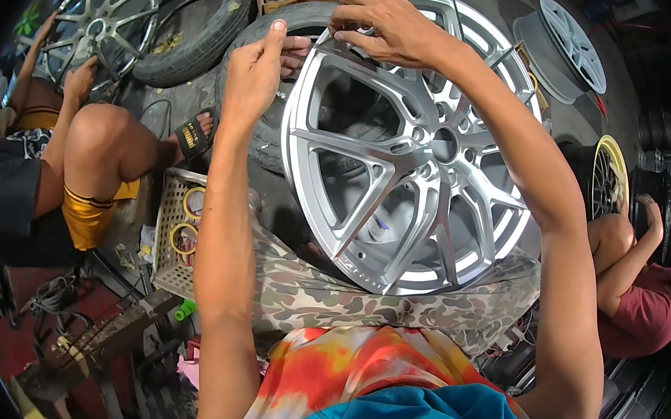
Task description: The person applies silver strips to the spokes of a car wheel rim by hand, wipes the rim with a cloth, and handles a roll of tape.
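Observation:
A silver multi-spoke car wheel rim [450,186] leans face up over my camouflage-covered lap. My left hand [258,75] is raised just off its upper left edge, thumb up and fingers curled to the right. Whatever is in those fingers, if anything, is too small to make out. Over the top left of the wheel, my right hand [391,26] bends down with thumb and fingers pinched at the outer lip. What that pinch holds is hidden by the fingers.
Black tires [193,33] lie beyond the wheel. Left of me, a cream plastic basket [168,254] holds yellow tape rolls [183,238]. A person [87,144] works on another rim [104,30] at far left; another person [642,293] sits at right. A grey wheel [558,47] stands upper right.

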`<state>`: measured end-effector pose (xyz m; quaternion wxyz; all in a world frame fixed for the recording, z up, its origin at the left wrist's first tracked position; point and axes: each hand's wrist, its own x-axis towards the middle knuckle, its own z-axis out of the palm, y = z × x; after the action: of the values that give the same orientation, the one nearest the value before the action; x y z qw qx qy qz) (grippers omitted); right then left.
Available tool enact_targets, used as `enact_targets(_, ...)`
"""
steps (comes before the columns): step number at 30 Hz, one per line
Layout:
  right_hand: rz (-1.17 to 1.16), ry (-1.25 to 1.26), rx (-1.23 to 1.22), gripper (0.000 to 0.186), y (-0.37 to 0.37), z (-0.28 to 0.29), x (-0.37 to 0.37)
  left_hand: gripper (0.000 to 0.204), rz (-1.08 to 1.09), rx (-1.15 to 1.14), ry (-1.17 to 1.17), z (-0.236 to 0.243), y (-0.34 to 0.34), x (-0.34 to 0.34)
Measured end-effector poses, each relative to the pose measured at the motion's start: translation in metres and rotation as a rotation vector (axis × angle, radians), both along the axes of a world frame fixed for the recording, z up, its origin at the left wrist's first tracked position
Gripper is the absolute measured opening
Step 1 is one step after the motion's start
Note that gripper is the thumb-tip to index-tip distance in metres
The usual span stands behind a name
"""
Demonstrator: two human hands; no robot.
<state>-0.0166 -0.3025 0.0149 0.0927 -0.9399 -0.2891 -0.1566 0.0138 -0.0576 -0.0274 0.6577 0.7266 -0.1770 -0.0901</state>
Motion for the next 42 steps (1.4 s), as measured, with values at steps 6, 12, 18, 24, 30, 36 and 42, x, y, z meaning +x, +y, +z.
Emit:
enact_targets(6, 0.018, 0.006, -0.057, 0.022, 0.005, 0.004, 0.006, 0.062, -0.015, 0.006, -0.002, -0.003, 0.002, 0.003)
enact_targets(12, 0.026, 0.033, -0.062, 0.023, 0.006, 0.006, 0.007, 0.062, -0.017, 0.013, -0.005, -0.005, 0.0, 0.004)
enact_targets(18, 0.021, 0.07, -0.119, 0.021, -0.001, 0.008, 0.004, 0.065, -0.043, 0.037, -0.002, -0.004, 0.003, 0.003)
enact_targets(24, 0.022, 0.053, -0.122, 0.019, -0.001, 0.007, 0.003, 0.064, -0.039, -0.001, 0.027, -0.004, 0.002, 0.003)
enact_targets(30, 0.026, 0.012, -0.194, 0.019, -0.007, 0.001, 0.002, 0.064, -0.06, 0.012, 0.046, -0.003, 0.002, 0.002)
enact_targets(36, 0.015, 0.017, -0.229, 0.021, -0.026, -0.007, -0.016, 0.062, -0.066, 0.027, 0.044, -0.003, 0.002, 0.002)
enact_targets(42, -0.02, 0.014, -0.214, 0.021, -0.037, -0.016, -0.029, 0.064, -0.064, 0.061, 0.005, -0.003, 0.004, 0.003)
